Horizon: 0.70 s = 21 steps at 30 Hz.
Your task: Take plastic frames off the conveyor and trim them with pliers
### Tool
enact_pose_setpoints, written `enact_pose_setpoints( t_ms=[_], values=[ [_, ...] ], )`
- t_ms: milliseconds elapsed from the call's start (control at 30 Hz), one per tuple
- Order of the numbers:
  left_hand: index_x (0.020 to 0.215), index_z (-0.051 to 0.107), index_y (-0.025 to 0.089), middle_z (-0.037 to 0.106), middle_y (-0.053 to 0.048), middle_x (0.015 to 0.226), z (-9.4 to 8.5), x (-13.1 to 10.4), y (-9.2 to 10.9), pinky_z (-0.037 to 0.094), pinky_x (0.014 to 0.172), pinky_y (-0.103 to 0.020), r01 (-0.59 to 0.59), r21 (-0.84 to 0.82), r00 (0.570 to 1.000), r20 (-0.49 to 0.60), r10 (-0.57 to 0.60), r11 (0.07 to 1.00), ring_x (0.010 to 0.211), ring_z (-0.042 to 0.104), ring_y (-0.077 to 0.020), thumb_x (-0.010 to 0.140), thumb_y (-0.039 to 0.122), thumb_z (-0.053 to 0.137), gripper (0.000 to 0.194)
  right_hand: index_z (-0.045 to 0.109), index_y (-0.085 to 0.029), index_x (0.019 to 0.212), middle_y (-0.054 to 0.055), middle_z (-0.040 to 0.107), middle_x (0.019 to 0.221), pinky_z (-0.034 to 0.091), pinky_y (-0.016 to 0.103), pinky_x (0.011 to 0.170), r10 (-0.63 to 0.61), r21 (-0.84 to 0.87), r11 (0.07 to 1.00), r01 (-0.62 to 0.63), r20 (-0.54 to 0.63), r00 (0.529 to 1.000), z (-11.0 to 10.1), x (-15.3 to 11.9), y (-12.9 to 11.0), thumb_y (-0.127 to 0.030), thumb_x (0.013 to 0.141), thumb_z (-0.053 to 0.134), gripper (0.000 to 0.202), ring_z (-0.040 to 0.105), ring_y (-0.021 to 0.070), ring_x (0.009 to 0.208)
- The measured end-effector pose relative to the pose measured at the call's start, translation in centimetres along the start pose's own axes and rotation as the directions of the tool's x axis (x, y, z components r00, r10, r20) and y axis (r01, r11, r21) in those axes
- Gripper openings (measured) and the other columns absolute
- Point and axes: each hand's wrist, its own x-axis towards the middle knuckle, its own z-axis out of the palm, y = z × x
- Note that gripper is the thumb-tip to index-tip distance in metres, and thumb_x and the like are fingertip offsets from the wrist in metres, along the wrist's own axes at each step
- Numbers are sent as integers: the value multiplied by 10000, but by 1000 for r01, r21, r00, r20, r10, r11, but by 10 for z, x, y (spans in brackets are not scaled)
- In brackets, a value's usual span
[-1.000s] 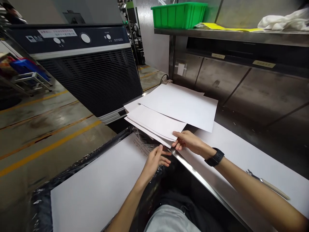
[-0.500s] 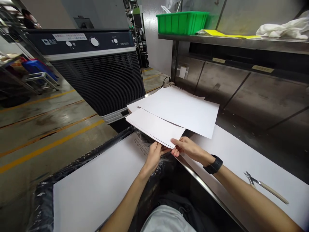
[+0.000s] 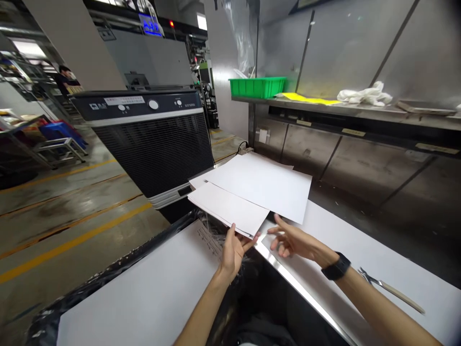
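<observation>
My left hand (image 3: 233,251) grips the near edge of a thin stack of white sheets (image 3: 228,205), thumb on top and fingers underneath. Just to the right, my right hand (image 3: 293,240) is apart from the stack, its fingers spread and holding nothing. Behind the held stack lie larger white sheets (image 3: 264,180), overlapping one another on the metal bench. Whether the held stack rests on them at its far side, I cannot tell. A pair of nippers (image 3: 392,290) with a beige handle lies on white paper (image 3: 345,250) beyond my right wrist.
At lower left, a big white sheet (image 3: 137,293) covers a container lined with black plastic (image 3: 108,266). A dark air cooler (image 3: 154,149) stands past the bench. The shelf (image 3: 309,106) above carries a green basket (image 3: 257,88), yellow sheets (image 3: 306,98) and white cloth (image 3: 365,94).
My right hand has let go of the stack's corner and moved right, its fingers opening. My left hand keeps its hold. The view has tilted upward.
</observation>
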Motion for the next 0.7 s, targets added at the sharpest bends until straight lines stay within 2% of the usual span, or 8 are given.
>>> enact_pose_setpoints(
  t_ms=[67,133,200,267,333,500,600,700],
  values=[
    [1382,711,96,728,-217,1452,10,0,0,707,1039,-449,41,-43,999,4,-41,998,1162,817,-348,1108,468,709,463,520,-54,1483,244,764,1149,670,223,631,-26,97,994,40,-133,991,-14,-13,1,-748,1226,341,761,727,170,665],
    [1351,712,44,721,-250,1440,19,4,0,726,987,-383,68,-73,997,-15,-69,995,1148,823,-349,1095,375,755,421,450,-84,1497,225,750,1204,677,209,680,-77,159,980,124,-276,958,-24,-16,-1,-693,1254,320,669,714,139,674],
    [1322,703,23,741,-251,1377,24,8,-1,732,933,-327,55,-93,996,-67,-61,994,1128,829,-321,1080,250,773,339,459,-109,1465,160,744,1161,663,192,681,-136,169,961,221,-409,902,-29,-11,-6,-537,1299,347,472,690,117,674],
    [1324,689,47,764,-205,1312,26,13,-4,734,884,-312,21,-106,992,-121,-34,994,1092,830,-275,1071,161,767,288,544,-115,1387,87,715,1070,633,185,640,-184,138,948,285,-493,850,-28,-2,-9,-388,1301,446,303,670,114,681],
    [1324,689,83,770,-148,1274,29,16,-9,734,857,-326,-13,-115,989,-151,-4,993,1057,820,-238,1074,133,755,263,630,-110,1285,47,680,999,601,191,596,-213,87,951,297,-511,833,-25,6,-10,-336,1264,572,234,662,128,692],
    [1249,723,106,764,-106,1232,42,18,-33,718,884,-366,-75,-146,989,-137,55,986,1038,792,-217,1089,202,755,189,676,-110,1144,20,656,912,553,189,559,-213,-49,975,215,-458,863,-10,14,0,-370,1229,660,274,626,121,647],
    [1237,731,111,761,-108,1243,50,17,-44,708,925,-400,-83,-151,993,-96,69,985,1076,783,-230,1093,250,759,203,675,-113,1102,21,653,888,566,209,576,-196,-111,980,164,-426,883,-6,4,4,-450,1238,632,366,630,129,645],
    [1263,728,118,755,-111,1265,50,17,-43,699,948,-420,-68,-128,996,-61,61,989,1097,776,-239,1095,278,760,234,665,-120,1129,21,644,866,565,227,579,-226,-181,970,163,-425,876,-7,-21,7,-539,1251,565,447,628,138,636]
  ],
)
